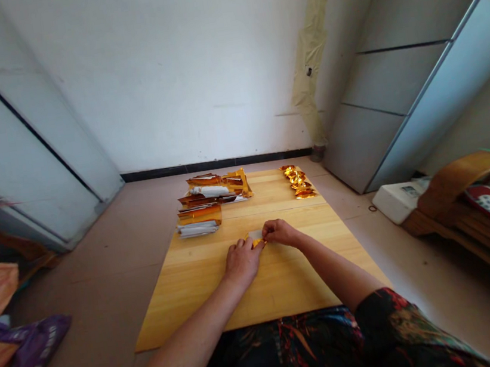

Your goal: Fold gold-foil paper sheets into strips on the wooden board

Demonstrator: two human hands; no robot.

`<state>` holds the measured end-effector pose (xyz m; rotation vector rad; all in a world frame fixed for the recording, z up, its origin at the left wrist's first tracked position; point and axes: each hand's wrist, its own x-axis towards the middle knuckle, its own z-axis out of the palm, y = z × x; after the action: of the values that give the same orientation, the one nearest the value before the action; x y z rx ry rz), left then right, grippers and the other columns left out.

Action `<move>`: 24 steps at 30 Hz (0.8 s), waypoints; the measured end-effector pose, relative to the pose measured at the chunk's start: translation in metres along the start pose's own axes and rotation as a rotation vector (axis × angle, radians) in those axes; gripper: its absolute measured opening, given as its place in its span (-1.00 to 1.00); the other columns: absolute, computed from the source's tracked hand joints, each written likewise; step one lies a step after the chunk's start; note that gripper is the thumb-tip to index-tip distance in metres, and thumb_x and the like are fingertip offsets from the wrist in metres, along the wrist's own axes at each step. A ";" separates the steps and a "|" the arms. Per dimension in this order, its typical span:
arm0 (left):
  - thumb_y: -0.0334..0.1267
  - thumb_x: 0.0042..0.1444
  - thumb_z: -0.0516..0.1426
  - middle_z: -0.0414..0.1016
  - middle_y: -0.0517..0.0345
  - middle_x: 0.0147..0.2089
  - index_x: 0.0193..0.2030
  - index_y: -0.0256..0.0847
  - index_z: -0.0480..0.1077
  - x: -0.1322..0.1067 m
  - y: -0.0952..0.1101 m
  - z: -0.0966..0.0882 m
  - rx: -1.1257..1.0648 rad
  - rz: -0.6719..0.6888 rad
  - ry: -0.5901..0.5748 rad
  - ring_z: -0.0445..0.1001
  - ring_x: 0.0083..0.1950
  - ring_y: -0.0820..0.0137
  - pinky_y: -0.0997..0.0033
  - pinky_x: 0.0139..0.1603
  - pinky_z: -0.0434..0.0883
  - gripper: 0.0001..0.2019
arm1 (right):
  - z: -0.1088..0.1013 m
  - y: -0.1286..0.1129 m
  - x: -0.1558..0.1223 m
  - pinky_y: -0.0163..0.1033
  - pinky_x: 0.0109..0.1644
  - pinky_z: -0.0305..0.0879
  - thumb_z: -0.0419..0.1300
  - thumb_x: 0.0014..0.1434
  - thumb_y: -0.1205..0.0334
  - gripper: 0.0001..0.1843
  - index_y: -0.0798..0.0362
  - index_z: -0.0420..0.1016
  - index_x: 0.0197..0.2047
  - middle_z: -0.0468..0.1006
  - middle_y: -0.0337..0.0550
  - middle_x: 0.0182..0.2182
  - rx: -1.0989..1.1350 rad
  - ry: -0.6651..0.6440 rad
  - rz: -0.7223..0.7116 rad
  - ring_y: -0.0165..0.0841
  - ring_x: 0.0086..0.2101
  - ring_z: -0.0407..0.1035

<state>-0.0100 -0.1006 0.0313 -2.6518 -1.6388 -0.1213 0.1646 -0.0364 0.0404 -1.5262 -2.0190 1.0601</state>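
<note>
On the wooden table, a small sheet of gold foil paper (257,236) with a pale side showing lies between my two hands. My left hand (242,260) presses on its left part, fingers bent and thumb against the near edge. At the paper's right end, my right hand (281,233) pinches the edge between closed fingers. The fingers hide much of the sheet. Stacks of gold and brown foil paper (199,215) lie at the table's far left, with a white bundle (210,191) among them. Several shiny folded gold foil pieces (298,181) stand in a row at the far right.
The wooden table (311,271) reaches from my lap towards the white wall (195,81). A grey refrigerator (389,80) stands at the right, near a wooden seat (467,196) and a white box (394,203). A purple bag (37,355) lies on the floor at left.
</note>
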 end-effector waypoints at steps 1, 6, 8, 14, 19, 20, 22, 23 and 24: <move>-0.25 0.27 -0.07 0.37 0.03 -0.10 0.18 0.10 0.25 0.000 0.000 0.000 0.001 0.003 -0.001 0.29 -0.05 0.23 0.25 -0.13 0.25 -0.63 | 0.001 -0.002 0.000 -0.43 -0.37 0.21 0.14 -0.10 0.50 -0.83 0.09 0.48 -0.42 0.50 -0.29 -0.48 -0.044 -0.020 -0.012 -0.47 -0.44 0.33; -0.27 0.25 -0.06 0.38 0.04 -0.11 0.16 0.11 0.28 0.001 -0.001 0.000 -0.009 0.009 -0.002 0.29 -0.06 0.23 0.26 -0.14 0.25 -0.63 | -0.002 -0.012 0.003 -0.41 -0.32 0.22 0.16 -0.11 0.51 -0.80 0.07 0.51 -0.41 0.54 -0.27 -0.42 -0.240 -0.099 -0.014 -0.44 -0.38 0.36; -0.29 0.24 -0.06 0.37 0.05 -0.11 0.15 0.11 0.29 0.001 -0.001 0.000 -0.014 0.009 0.007 0.30 -0.06 0.23 0.27 -0.14 0.24 -0.63 | -0.004 -0.014 0.003 -0.42 -0.34 0.21 0.18 -0.11 0.50 -0.80 0.07 0.51 -0.40 0.54 -0.28 -0.42 -0.248 -0.114 -0.001 -0.44 -0.38 0.36; -0.31 0.23 -0.05 0.37 0.07 -0.10 0.15 0.13 0.29 -0.002 -0.005 -0.002 -0.022 0.019 -0.002 0.31 -0.06 0.23 0.29 -0.11 0.23 -0.61 | -0.004 -0.012 0.002 -0.43 -0.39 0.19 0.24 -0.14 0.46 -0.82 0.08 0.51 -0.39 0.53 -0.31 -0.47 -0.159 -0.122 0.023 -0.47 -0.44 0.33; -0.28 0.24 -0.05 0.37 0.09 -0.11 0.16 0.16 0.28 -0.002 -0.010 -0.006 -0.022 0.069 -0.032 0.30 -0.07 0.24 0.31 -0.11 0.22 -0.61 | -0.002 -0.012 0.003 -0.44 -0.41 0.17 0.21 -0.16 0.51 -0.80 0.08 0.50 -0.41 0.51 -0.33 -0.49 -0.170 -0.124 0.027 -0.49 -0.45 0.32; -0.27 0.24 -0.04 0.37 0.09 -0.11 0.16 0.16 0.28 -0.001 -0.010 -0.007 -0.017 0.072 -0.040 0.30 -0.07 0.23 0.32 -0.12 0.23 -0.62 | -0.002 -0.012 0.003 -0.45 -0.41 0.16 0.22 -0.16 0.52 -0.80 0.08 0.49 -0.41 0.50 -0.34 -0.50 -0.172 -0.124 0.030 -0.49 -0.46 0.31; -0.26 0.24 -0.04 0.36 0.09 -0.11 0.14 0.16 0.30 0.000 -0.011 -0.007 -0.013 0.075 -0.055 0.30 -0.07 0.23 0.32 -0.13 0.23 -0.63 | -0.002 -0.013 0.003 -0.45 -0.42 0.15 0.22 -0.16 0.52 -0.80 0.08 0.49 -0.41 0.48 -0.35 -0.51 -0.171 -0.122 0.029 -0.50 -0.46 0.30; -0.26 0.24 -0.04 0.36 0.09 -0.11 0.13 0.16 0.31 0.000 -0.011 -0.007 -0.013 0.075 -0.060 0.31 -0.07 0.23 0.32 -0.14 0.23 -0.64 | -0.002 -0.013 0.003 -0.46 -0.42 0.15 0.23 -0.16 0.52 -0.80 0.08 0.48 -0.41 0.47 -0.36 -0.52 -0.169 -0.123 0.027 -0.51 -0.47 0.29; -0.25 0.24 -0.04 0.36 0.09 -0.10 0.13 0.17 0.31 0.000 -0.012 -0.007 -0.015 0.077 -0.062 0.31 -0.07 0.23 0.33 -0.14 0.24 -0.64 | -0.003 -0.014 0.003 -0.46 -0.42 0.14 0.24 -0.16 0.52 -0.80 0.09 0.47 -0.41 0.46 -0.37 -0.52 -0.168 -0.125 0.025 -0.52 -0.47 0.28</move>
<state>-0.0206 -0.0955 0.0380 -2.7520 -1.5562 -0.0512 0.1569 -0.0347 0.0521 -1.6082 -2.2284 1.0418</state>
